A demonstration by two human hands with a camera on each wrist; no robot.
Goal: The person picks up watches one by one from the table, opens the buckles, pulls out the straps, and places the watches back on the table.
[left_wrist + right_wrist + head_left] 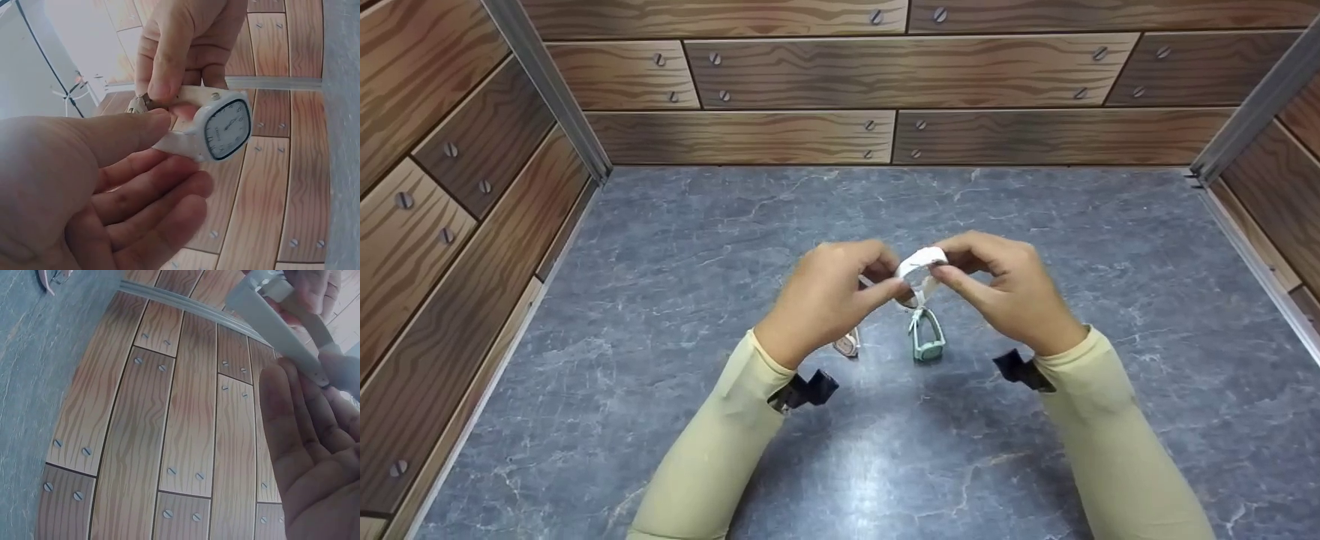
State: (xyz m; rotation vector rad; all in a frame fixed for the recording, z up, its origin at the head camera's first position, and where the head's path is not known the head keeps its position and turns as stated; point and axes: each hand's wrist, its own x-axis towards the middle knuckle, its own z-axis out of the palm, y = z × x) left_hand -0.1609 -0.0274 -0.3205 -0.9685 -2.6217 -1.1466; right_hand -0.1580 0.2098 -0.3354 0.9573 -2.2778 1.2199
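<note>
A white watch (pixel 924 259) with a squarish dial (pixel 228 130) is held up between both hands, its strap bent into a loop. The left hand (pixel 840 294) pinches one side of the strap near the buckle (pixel 136 105) between thumb and fingers. The right hand (pixel 1011 289) pinches the other side of the strap (pixel 275 332). Below the hands on the table lies a green watch (pixel 929 350), its strap looped. Partly hidden behind the left wrist is a pinkish-brown watch (pixel 847 344).
The grey marbled tabletop (pixel 697 247) is bounded by wood-patterned walls (pixel 810 75) at the back and both sides. Metal strips (pixel 556 97) run along the corners. A black wrist-camera mount (pixel 814 388) sits under the left wrist, another (pixel 1020 370) by the right.
</note>
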